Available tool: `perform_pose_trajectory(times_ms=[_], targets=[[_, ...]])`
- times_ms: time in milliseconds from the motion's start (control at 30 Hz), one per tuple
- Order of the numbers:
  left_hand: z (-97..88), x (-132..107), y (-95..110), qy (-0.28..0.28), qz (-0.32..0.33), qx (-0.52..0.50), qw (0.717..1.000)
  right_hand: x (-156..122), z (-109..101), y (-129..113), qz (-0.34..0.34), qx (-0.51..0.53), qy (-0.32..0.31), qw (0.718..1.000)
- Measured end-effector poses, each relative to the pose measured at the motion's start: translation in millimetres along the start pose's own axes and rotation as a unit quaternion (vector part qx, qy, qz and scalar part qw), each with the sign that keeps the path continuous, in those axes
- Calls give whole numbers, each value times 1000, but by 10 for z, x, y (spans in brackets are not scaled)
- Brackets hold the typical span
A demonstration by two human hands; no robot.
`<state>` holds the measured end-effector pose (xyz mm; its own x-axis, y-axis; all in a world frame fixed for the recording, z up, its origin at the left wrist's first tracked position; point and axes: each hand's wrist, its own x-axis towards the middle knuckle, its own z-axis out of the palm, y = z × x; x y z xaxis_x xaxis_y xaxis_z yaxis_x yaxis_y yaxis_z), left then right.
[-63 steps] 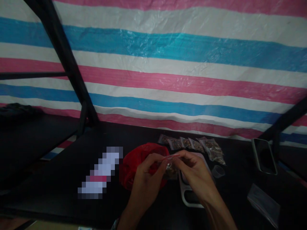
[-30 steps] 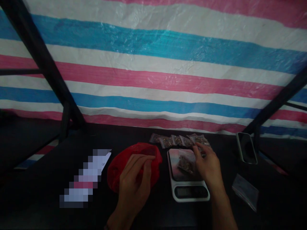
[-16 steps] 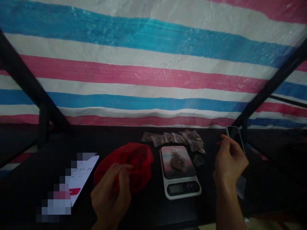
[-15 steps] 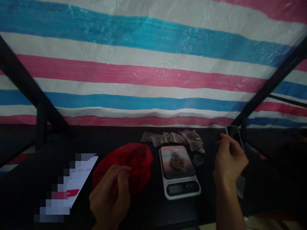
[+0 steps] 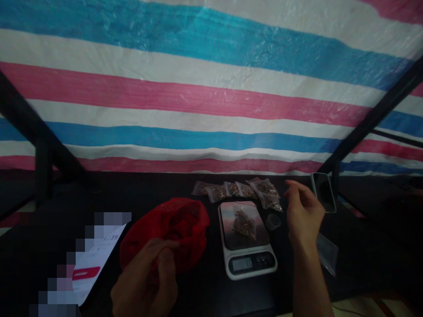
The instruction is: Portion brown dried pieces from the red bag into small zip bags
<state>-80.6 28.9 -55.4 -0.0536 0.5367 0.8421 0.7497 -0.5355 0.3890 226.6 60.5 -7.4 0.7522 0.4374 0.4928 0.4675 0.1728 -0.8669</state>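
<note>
My left hand (image 5: 145,279) is closed in a pinch at the near side of a red plastic bag (image 5: 194,240), whose mouth gapes open; what lies inside is too dark to make out. On a white digital scale (image 5: 234,273) rests a small clear zip bag (image 5: 244,223) of brownish bits. Right of the scale my right hand (image 5: 304,213) hovers, fingers loosely bent and apart, with nothing visible in them. Close to it are a small clear cup (image 5: 273,222) and a flat clear plastic bag (image 5: 328,254).
Several filled zip bags (image 5: 264,193) lie in a row behind the scale. At the back right is a phone (image 5: 324,193); a lit, partly blurred screen (image 5: 95,259) stands at left. Dark frame bars (image 5: 366,123) slope at both sides before a striped sheet (image 5: 211,101).
My right hand has shifted left, toward the scale, uncovering more of the phone and flat bag. My left hand and the red bag sit slightly further left. The scale's display looks brighter.
</note>
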Motion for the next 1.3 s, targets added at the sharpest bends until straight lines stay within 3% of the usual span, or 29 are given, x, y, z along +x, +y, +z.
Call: perform_pose_trajectory(times_ms=[100,233,533,733,833,900,1033,1133,1200,1300], targets=[[-26,-13,-10,-2,-12,-3,1000,0,-1,-9,-16,-40,-121,992],[-32,-41,-30,4,-17,-16,1000,-13,-6,-20,-58,-131,-273,951],[-3,-107,-52,-8,-36,-3,999,-73,-15,118,-29,-190,-387,902],[36,-85,-33,-8,-38,-10,999,-137,60,154,-33,-171,-379,909],[36,-67,-31,-9,-20,-20,1000,-141,68,66,12,-109,-401,910],[30,-70,-9,4,-41,-21,999,-121,67,-4,12,-62,-382,922],[-12,-58,37,33,-97,-10,995,-29,73,-69,-21,-34,-209,977],[-55,19,-48,59,-132,20,989,54,103,-40,-39,-89,-87,991],[-63,83,-164,62,-146,62,985,78,148,-26,-63,-150,-97,982],[-36,132,-329,6,-181,116,977,-24,253,-99,-119,-182,-153,964]])
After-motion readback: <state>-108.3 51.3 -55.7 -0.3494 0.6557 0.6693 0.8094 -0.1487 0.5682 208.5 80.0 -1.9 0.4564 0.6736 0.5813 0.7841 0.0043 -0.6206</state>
